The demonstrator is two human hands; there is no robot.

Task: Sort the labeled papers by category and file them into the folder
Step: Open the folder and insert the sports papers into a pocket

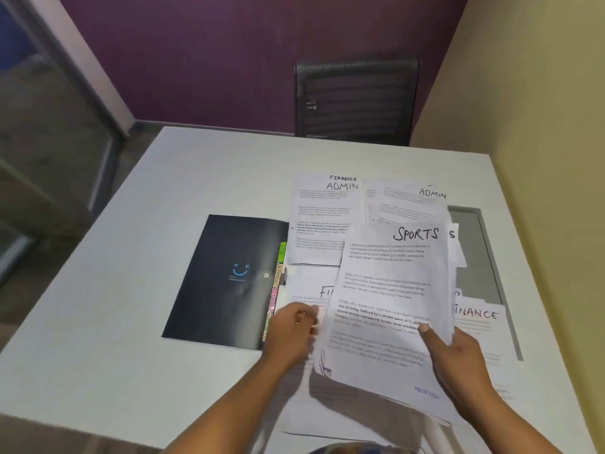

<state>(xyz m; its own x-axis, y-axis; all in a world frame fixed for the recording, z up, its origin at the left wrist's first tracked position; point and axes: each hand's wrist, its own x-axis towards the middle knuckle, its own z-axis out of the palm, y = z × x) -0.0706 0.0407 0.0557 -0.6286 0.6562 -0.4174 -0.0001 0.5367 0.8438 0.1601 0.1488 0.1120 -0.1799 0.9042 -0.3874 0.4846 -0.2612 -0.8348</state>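
Observation:
A small stack of papers headed SPORTS [389, 290] is lifted off the table in front of me. My right hand [455, 355] grips its right edge, thumb on top. My left hand [294, 329] pinches its left edge. Left of the stack lies a closed black folder [226, 280] with coloured index tabs [276, 283] along its right side. Flat on the table are a sheet marked FINANCE and ADMIN [324, 217], an ADMIN sheet [412, 201] and a FINANCE sheet [478, 319]. Another FINANCE-type sheet is mostly hidden under the stack.
The white table [131, 257] ends against a yellowish wall on the right. A grey inset panel [471, 244] sits in the table under the right-hand papers. A black mesh chair [357, 99] stands behind the far edge.

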